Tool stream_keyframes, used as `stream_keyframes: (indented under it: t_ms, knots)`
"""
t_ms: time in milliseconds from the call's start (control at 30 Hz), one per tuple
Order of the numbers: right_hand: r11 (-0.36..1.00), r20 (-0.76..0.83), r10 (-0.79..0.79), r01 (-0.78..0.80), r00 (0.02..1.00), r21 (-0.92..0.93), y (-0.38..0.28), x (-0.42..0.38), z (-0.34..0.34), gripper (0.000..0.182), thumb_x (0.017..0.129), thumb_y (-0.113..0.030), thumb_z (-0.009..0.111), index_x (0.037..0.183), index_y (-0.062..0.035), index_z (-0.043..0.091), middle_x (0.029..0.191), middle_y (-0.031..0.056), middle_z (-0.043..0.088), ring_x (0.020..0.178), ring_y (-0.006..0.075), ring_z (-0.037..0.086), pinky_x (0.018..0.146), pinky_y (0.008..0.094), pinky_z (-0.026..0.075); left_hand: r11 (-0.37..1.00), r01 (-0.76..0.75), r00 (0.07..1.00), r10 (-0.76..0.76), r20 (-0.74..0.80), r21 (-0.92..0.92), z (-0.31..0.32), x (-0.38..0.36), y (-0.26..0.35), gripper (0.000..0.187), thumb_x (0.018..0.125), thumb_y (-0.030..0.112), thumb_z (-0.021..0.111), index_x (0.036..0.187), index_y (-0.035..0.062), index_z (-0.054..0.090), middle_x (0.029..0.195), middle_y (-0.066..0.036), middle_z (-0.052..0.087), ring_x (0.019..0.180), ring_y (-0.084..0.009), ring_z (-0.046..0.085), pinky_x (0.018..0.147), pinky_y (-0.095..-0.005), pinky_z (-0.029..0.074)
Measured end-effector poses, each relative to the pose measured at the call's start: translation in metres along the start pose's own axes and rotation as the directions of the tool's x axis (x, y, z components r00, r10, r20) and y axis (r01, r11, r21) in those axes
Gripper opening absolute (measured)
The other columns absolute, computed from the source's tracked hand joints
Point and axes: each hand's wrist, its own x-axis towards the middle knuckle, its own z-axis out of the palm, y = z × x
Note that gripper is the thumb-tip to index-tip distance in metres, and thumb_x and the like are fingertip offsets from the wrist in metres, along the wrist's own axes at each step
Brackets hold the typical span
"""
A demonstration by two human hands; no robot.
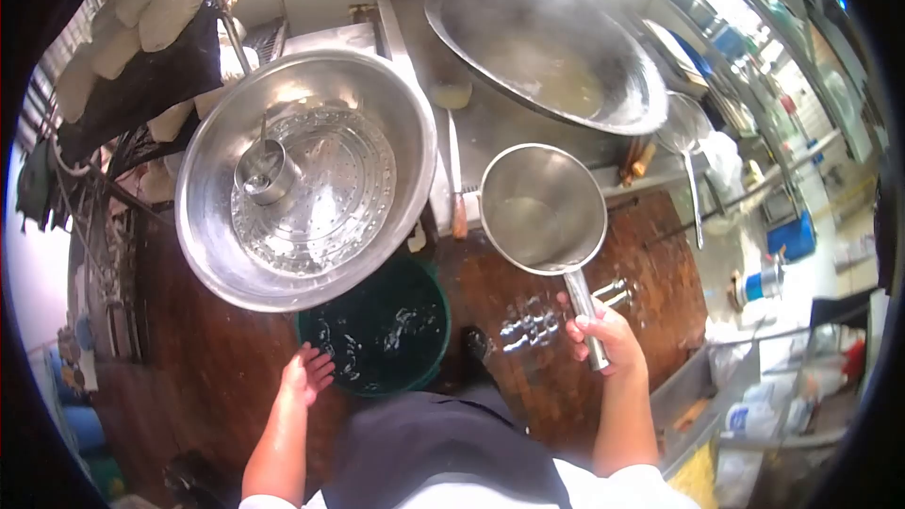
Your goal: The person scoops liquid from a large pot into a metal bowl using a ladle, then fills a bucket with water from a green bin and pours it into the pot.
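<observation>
My right hand [603,332] is wrapped round the metal handle of a saucepan [544,210], which is held out in front of me with its inside facing up. My left hand [307,373] holds nothing, its fingers apart, near the rim of a dark green tub of water [377,325]. Above that hand stands a wide steel basin [304,294]. Inside the basin are a perforated metal disc [349,188] and a small metal cup [266,174]. Beyond the saucepan, a large wok [556,47] of cloudy liquid gives off steam.
A long-handled tool [458,212] with a wooden grip lies between basin and wok. Right of the wok is a strainer [686,127] with a long handle. Filled sacks [179,0] are stacked at upper left. Shelving and containers line the right side. The brown floor [650,273] looks wet.
</observation>
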Motion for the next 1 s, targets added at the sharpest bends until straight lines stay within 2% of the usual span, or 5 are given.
stream_keyframes:
  t_ms: [167,433,567,900,1000]
  knots:
    - [0.993,0.177,0.111,-0.100,0.978,-0.070,-0.066,0.053,-0.047,0.044,0.078,-0.011,0.066,0.118,0.0000,0.050,0.068,0.0030,0.052,0.050,0.0111,0.050,0.045,0.0219,0.040,0.994,-0.066,0.984,0.051,-0.171,-0.085,0.059,-0.005,-0.044,0.070,0.085,0.048,0.058,0.134,0.0014,0.039,0.130,-0.019,0.050,0.108,-0.0318,0.055,0.085,-0.0450,0.046]
    - [0.938,0.219,-0.063,0.133,0.974,-0.319,-0.152,0.072,-0.048,0.042,0.083,-0.013,0.063,0.122,-0.0040,0.051,0.073,0.0014,0.057,0.056,0.0090,0.055,0.049,0.0225,0.045,0.598,-0.037,0.993,0.111,-0.037,0.801,0.101,-0.013,-0.117,0.037,0.086,0.026,0.064,0.113,0.0008,0.059,0.093,-0.005,0.064,0.071,-0.0126,0.060,0.055,-0.0271,0.048]
    - [0.990,0.141,-0.090,0.104,0.986,-0.095,-0.150,0.081,-0.044,0.040,0.087,-0.016,0.063,0.122,-0.0050,0.049,0.072,0.0037,0.057,0.056,0.0129,0.056,0.050,0.0248,0.046,0.897,0.029,0.980,0.063,-0.191,0.442,0.085,0.007,-0.154,0.031,0.086,0.028,0.061,0.105,0.0042,0.059,0.086,-0.006,0.062,0.065,-0.0139,0.057,0.053,-0.0279,0.045]
    - [0.837,-0.073,-0.243,0.171,0.967,-0.520,-0.268,0.248,-0.183,0.022,0.081,-0.020,0.069,0.088,-0.0064,0.053,0.065,0.0003,0.050,0.045,0.0099,0.047,0.038,0.0245,0.036,0.890,0.357,0.846,-0.178,-0.503,0.285,0.122,-0.026,-0.232,0.019,0.085,0.023,0.063,0.092,0.0056,0.062,0.077,-0.005,0.063,0.061,-0.0153,0.060,0.048,-0.0284,0.046]
    - [0.589,-0.121,-0.368,0.131,0.922,-0.797,-0.317,0.373,-0.270,0.024,0.077,-0.022,0.069,0.083,-0.0036,0.054,0.061,0.0035,0.054,0.045,0.0129,0.051,0.039,0.0285,0.042,0.960,0.281,0.744,-0.230,-0.627,-0.018,0.171,-0.038,-0.236,0.028,0.087,0.033,0.062,0.102,0.0098,0.057,0.082,-0.003,0.059,0.062,-0.0130,0.054,0.049,-0.0279,0.043]
